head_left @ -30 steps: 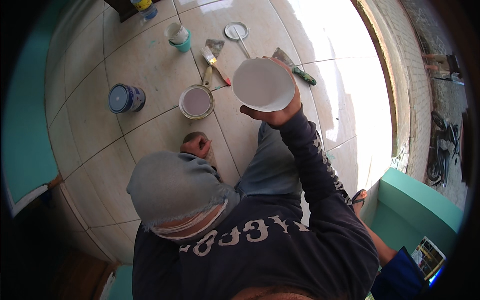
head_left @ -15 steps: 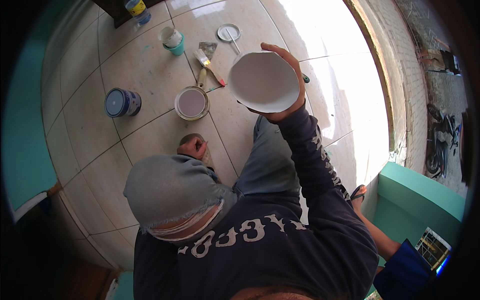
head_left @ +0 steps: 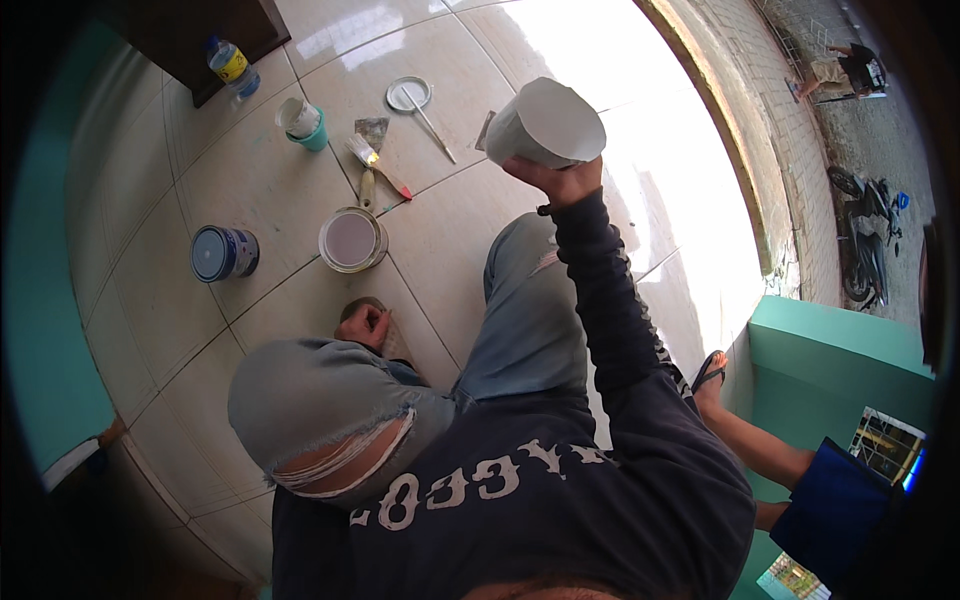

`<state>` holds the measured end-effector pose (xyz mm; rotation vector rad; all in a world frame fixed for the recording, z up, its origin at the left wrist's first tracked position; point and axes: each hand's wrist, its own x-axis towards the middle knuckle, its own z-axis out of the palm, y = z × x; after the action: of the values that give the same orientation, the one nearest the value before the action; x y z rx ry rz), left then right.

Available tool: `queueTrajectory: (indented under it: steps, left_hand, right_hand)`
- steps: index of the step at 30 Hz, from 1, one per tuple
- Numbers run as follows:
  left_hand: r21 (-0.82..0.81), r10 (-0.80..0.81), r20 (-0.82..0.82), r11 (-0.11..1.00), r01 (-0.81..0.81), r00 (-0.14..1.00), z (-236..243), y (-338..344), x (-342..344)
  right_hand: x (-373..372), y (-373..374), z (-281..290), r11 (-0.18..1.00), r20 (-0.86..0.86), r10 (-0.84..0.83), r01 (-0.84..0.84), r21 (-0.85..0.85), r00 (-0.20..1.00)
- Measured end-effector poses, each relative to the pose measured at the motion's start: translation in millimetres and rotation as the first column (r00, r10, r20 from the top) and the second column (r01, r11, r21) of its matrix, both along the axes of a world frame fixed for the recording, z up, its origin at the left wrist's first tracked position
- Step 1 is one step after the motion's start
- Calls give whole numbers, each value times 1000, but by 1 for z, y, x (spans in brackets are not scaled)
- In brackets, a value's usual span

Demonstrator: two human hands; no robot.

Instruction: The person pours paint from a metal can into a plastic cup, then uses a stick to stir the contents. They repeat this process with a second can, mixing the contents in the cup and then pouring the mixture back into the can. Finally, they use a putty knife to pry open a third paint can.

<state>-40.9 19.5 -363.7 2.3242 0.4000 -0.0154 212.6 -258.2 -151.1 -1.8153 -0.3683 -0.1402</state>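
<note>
My right hand [head_left: 560, 182] grips a white round tub [head_left: 545, 125] from below and holds it up over the floor, tilted. Its wide end is toward the right. Near the bent left knee, my left hand [head_left: 366, 325] is curled up close to the foot; anything inside its fingers is hidden. In front of that hand stands an uncovered paint can [head_left: 352, 240] with pale pinkish-grey paint. A brush handle [head_left: 368, 190] touches its far rim. Beyond it lies a paintbrush [head_left: 365, 150] with pale bristles and a red-tipped handle.
A closed blue paint can [head_left: 222, 253] stands left. Farther off are a teal cup [head_left: 313, 135] with a white container in it, a lid [head_left: 409, 95] with a thin stick [head_left: 432, 127], and a water bottle [head_left: 233, 68]. At right, another person's sandaled foot [head_left: 710, 375] is near a teal ledge.
The right hand has turned the tub, so its side now shows and less of its inside. The view has shifted slightly. The left hand stays curled near the foot.
</note>
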Motion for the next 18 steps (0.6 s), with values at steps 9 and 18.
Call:
queueTrajectory:
  steps: [9,18]
  left_hand:
    - [74,-27,-94,997,34,995,7,-6,5]
    - [130,-191,-67,971,198,979,-6,8,-15]
  right_hand:
    - [88,-191,-141,684,-152,-715,728,48,682]
    - [191,-346,-203,255,-136,-962,958,-127,238]
